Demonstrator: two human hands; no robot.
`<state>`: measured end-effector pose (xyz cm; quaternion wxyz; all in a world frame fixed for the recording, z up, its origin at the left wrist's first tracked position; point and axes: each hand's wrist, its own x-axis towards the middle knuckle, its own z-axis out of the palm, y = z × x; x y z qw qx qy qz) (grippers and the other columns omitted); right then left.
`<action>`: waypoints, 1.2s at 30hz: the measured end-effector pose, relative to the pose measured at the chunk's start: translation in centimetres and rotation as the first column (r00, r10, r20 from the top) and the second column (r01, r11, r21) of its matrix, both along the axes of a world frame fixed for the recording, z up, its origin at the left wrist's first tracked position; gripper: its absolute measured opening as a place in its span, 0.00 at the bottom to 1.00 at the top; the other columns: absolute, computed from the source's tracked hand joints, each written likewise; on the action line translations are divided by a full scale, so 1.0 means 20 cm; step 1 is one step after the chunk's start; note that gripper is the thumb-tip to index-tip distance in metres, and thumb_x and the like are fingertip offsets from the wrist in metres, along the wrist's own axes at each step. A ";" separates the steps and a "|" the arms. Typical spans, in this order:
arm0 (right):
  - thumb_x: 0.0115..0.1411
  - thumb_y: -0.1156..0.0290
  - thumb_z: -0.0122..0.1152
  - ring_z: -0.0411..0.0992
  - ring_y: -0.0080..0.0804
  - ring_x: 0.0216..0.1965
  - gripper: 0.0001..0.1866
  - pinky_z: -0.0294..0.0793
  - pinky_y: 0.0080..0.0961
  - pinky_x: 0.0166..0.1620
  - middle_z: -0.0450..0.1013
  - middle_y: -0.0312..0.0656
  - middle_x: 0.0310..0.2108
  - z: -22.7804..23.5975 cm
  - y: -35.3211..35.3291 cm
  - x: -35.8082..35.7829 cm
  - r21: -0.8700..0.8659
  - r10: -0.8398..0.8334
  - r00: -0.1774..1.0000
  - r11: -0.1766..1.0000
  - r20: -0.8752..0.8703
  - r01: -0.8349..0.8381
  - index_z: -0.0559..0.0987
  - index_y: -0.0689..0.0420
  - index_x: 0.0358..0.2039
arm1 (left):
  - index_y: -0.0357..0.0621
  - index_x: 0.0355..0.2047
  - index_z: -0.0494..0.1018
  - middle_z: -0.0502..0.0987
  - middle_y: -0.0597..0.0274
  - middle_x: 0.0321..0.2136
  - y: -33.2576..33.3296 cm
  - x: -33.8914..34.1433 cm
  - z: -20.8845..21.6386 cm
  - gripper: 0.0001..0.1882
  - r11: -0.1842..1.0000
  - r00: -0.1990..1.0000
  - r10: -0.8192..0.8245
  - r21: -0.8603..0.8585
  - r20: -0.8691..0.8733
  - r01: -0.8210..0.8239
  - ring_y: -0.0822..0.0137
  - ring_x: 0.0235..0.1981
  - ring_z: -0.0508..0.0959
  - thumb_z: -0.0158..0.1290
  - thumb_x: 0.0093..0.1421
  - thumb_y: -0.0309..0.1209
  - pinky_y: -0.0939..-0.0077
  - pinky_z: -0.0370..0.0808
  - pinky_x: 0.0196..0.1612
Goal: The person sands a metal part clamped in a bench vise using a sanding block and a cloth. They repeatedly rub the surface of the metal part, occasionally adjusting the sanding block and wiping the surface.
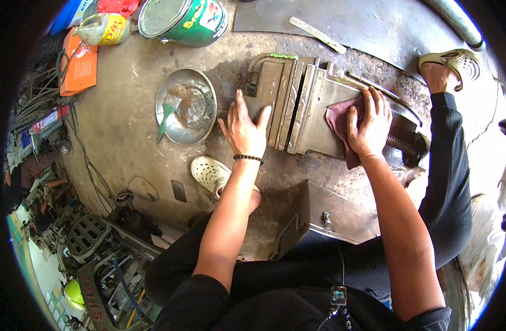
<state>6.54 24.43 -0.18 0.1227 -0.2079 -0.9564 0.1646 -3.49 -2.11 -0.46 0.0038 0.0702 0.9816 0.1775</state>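
Note:
A large grey machine vise (325, 110) lies on its side or flat on the stained floor before me, its two jaws nearly together with a dark narrow gap. At its left end, my left hand (246, 128) is spread with nothing in it, fingers and thumb apart; whether the fingertips rest on the metal is hard to tell. My right hand (373, 124) presses a dark reddish cloth (337, 118) onto the vise's top, right of the jaws. The threaded screw (402, 144) of the vise shows beyond that hand. Left of the vise, a round metal bowl (208, 118) holds murky liquid and a green-handled brush (167, 115).
A green paint bucket (189, 25), a yellow-labelled jug (107, 28) and an orange machine (79, 63) stand at the far left. A metal strip (317, 35) lies on a dark sheet (264, 19). Close to my legs is a metal box (341, 207); cables (93, 171) run along the left.

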 end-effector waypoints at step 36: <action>0.58 0.59 0.58 0.62 0.52 0.65 0.30 0.54 0.48 0.70 0.68 0.54 0.60 0.03 0.01 0.00 -0.032 -0.017 1.000 0.999 -0.005 0.017 0.73 0.61 0.58 | 0.48 0.69 0.60 0.75 0.46 0.57 0.21 -0.34 -0.04 0.45 0.998 0.997 0.046 0.033 -0.054 -0.044 0.46 0.59 0.74 0.57 0.60 0.59 0.32 0.58 0.65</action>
